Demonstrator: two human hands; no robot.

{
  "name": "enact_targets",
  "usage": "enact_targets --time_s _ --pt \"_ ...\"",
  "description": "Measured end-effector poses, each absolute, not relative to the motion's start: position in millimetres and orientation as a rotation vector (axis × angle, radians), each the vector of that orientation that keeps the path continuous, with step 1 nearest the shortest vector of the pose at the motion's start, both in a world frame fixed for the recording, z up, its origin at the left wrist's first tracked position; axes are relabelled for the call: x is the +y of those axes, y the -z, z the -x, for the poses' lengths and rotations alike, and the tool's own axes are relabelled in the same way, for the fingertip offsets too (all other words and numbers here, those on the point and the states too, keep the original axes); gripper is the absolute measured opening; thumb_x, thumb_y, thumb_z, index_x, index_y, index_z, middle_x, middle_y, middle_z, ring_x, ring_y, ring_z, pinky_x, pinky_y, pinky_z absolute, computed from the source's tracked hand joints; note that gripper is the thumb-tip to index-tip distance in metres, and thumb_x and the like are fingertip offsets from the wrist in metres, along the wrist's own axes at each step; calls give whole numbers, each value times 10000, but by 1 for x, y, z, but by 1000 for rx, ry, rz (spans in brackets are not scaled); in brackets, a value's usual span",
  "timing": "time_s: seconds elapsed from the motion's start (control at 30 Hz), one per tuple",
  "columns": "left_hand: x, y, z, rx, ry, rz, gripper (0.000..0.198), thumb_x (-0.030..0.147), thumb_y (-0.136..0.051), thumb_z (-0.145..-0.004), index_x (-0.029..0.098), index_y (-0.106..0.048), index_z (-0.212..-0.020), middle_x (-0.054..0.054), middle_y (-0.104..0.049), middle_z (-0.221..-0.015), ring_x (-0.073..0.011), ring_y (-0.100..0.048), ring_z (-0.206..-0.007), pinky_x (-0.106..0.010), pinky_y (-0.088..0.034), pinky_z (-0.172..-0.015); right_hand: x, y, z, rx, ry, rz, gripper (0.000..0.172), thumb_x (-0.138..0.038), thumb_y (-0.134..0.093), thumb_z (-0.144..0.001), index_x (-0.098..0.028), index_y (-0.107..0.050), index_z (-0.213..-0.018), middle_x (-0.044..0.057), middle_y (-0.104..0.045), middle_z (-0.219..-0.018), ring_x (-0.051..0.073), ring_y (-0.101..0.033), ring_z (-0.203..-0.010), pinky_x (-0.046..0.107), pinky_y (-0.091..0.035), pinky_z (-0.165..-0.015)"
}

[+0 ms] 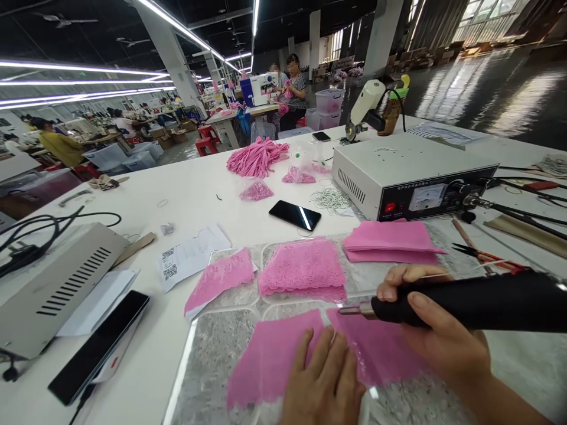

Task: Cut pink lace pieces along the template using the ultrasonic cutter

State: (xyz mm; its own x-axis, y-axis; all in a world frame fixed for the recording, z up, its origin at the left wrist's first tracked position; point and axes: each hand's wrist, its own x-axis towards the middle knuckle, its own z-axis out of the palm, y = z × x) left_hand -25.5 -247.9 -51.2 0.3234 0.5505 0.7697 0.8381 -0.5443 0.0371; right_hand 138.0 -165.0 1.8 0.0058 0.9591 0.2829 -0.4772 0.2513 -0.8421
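Note:
My left hand (323, 383) lies flat with fingers spread on a pink lace piece (274, 360) that rests on a clear plate (212, 354) over a grey speckled surface. My right hand (436, 330) is wrapped round a black handheld tool (478, 302); its metal tip (352, 309) points left just above the pink fabric. Behind lie a stack of pink lace (303, 268), a single lace piece (219, 277) and folded pink fabric (390, 241).
A white power unit (398, 177) with a dial stands behind, cables running right. A phone (295, 214) lies mid-table, another phone (100, 348) and a grey box (53, 283) at left. Scissors (482, 255), pink elastic bundles (257, 156) and seated workers (295, 88) are farther off.

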Motion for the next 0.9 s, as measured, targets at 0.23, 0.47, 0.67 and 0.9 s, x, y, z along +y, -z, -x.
enact_targets --time_s 0.23,0.47,0.67,0.9 --pt "-243 62 23 -1272 1070 2188 299 270 -432 -974 126 -691 -929 -80 -740 -967 -209 -669 -1036 -393 -286 -1166 -165 9 -134 -1077 -1295 598 105 -270 -659 -858 -269 -594 -940 7 -553 -869 154 -565 -715 340 -542 -673" --pt "-243 66 23 -1323 1073 2182 319 313 -421 -976 146 -692 -952 -84 -741 -999 -214 -670 -1039 -391 -297 -1154 -163 9 -135 -1050 -1300 628 101 -277 -668 -843 -280 -613 -928 12 -555 -856 157 -562 -699 339 -535 -669" --pt "-241 69 21 -1342 1091 2161 337 313 -406 -979 145 -698 -965 -102 -732 -1019 -229 -656 -1072 -402 -307 -1138 -164 9 -133 -1072 -1252 630 92 -256 -635 -838 -284 -615 -924 25 -555 -829 169 -551 -677 347 -537 -643" --pt "-240 71 19 -1363 1145 2142 367 310 -380 -988 137 -702 -966 -105 -728 -1015 -234 -640 -1099 -398 -294 -1141 -162 6 -130 -1099 -1255 620 84 -238 -610 -861 -281 -609 -933 27 -556 -833 169 -562 -680 340 -543 -646"
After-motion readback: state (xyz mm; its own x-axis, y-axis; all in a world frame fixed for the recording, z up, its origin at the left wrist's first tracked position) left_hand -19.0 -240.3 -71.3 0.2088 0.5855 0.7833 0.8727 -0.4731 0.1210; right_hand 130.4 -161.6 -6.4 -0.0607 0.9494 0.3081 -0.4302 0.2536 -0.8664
